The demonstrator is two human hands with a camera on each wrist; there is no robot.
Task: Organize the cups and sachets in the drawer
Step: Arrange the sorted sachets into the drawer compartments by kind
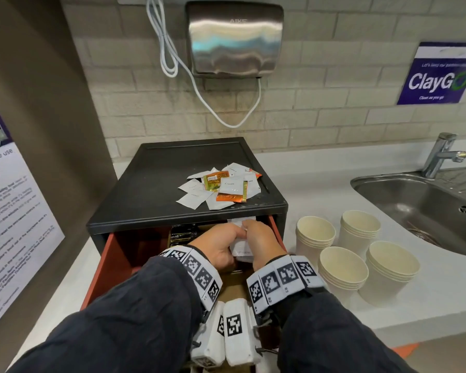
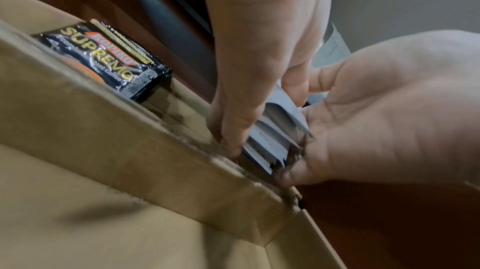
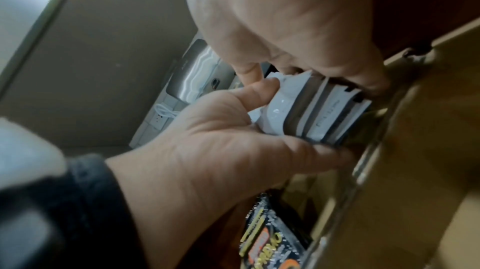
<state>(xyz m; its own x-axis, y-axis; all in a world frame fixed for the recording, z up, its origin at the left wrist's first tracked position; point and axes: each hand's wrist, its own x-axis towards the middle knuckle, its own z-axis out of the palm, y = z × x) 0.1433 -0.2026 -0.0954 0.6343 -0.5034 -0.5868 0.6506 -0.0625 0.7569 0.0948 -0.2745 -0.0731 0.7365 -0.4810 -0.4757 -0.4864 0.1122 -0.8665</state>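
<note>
At centre frame, our left hand [image 1: 218, 249] and right hand [image 1: 258, 239] pinched a stack of white sachets [image 1: 240, 247], squaring it upright inside the drawer [image 1: 106, 261]; paper cups [image 1: 357, 253] waited lower right on the counter [image 1: 441, 297].

My left hand [image 1: 218, 249] and right hand [image 1: 258, 238] press a bundle of white sachets [image 2: 272, 140], matt paper with crisp flat edges. Beside them lie black sachets [image 2: 109, 58] of glossy, crinkled foil with gold print. The divider [image 2: 145, 146] is brown cardboard, matt and rough, frayed at its edge. The drawer [image 1: 111, 254] has smooth red-brown walls; its cabinet [image 1: 159, 184] is black matt plastic, carrying loose sachets [image 1: 223, 188] of white paper and shiny orange and gold foil. To the right, the cups [image 1: 358, 254] are cream matt paper on a pale, smooth counter [image 1: 320, 170]. The sink [image 1: 414, 200] is brushed metal; the far hand dryer [image 1: 234, 39] is polished, reflective metal. My sleeves [image 1: 135, 319] are dark cloth.
</note>
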